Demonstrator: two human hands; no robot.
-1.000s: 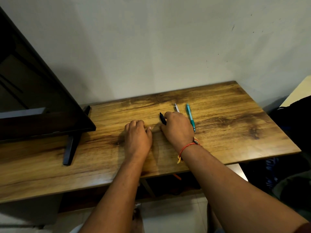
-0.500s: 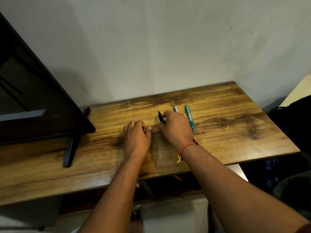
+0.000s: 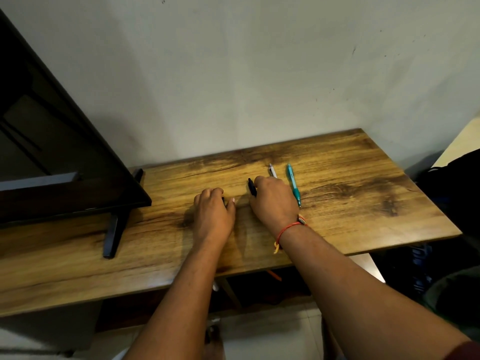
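Hands rest on desk point(image 3: 363, 203): right hand point(image 3: 275, 201) grips black pen point(image 3: 251, 187), left hand point(image 3: 213, 216) pinches small dark piece point(image 3: 223, 200).

1. The right hand point(image 3: 275, 198) grips the black pen point(image 3: 251, 187) on the wooden table point(image 3: 363, 183).
2. The left hand point(image 3: 214, 215) rests just left of the black pen and pinches a small dark bit point(image 3: 223, 200).
3. A white pen point(image 3: 272, 171) and a teal pen point(image 3: 293, 184) lie right of the black pen.

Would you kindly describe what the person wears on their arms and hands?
Both forearms are bare. The right hand has a red-orange thread bracelet at its wrist, with a striped bead and yellow ends. A dark red sleeve edge shows on that upper arm. The left hand wears nothing.
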